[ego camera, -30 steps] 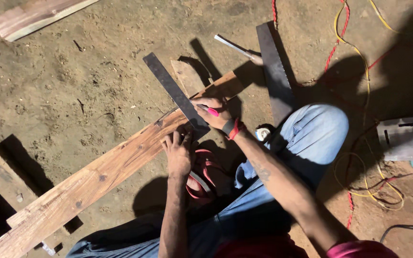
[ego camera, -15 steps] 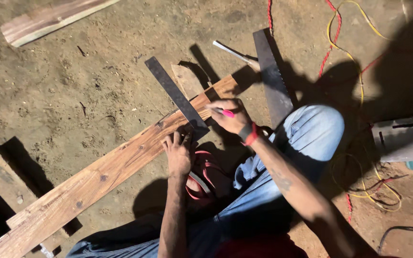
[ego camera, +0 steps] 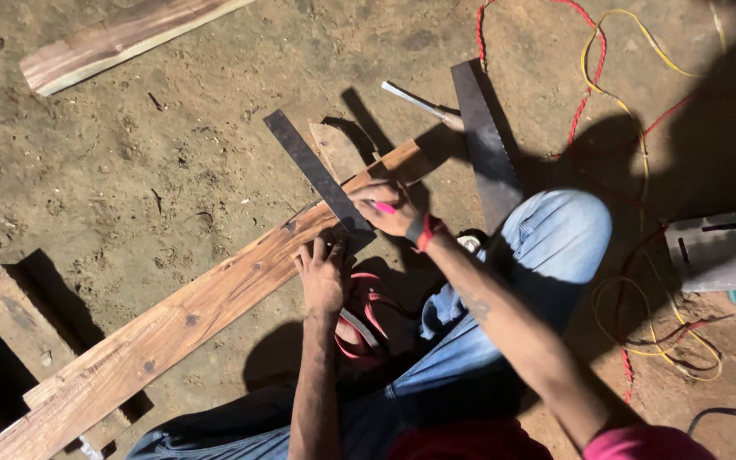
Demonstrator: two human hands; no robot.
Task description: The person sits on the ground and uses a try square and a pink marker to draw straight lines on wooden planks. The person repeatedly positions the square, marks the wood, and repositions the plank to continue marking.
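A long plank (ego camera: 198,315) lies slantwise on the dirt ground (ego camera: 129,170), likely stiff and heavy (best held flat by its edges). The left hand (ego camera: 321,277) presses it with fingers spread beside the metal square (ego camera: 317,175); the right hand (ego camera: 393,209) pinches a pink pencil (ego camera: 382,207).

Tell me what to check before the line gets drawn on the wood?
1. Square lies across the plank: ok.
2. Left hand presses on the plank beside the square: ok.
3. Right hand holds the pink marker near the square's edge: ok.
4. Marker tip touching the wood: cannot tell, fingers hide it.
5. Plank propped on a wood block at its far end: ok.
6. Saw lying away from both hands: ok.
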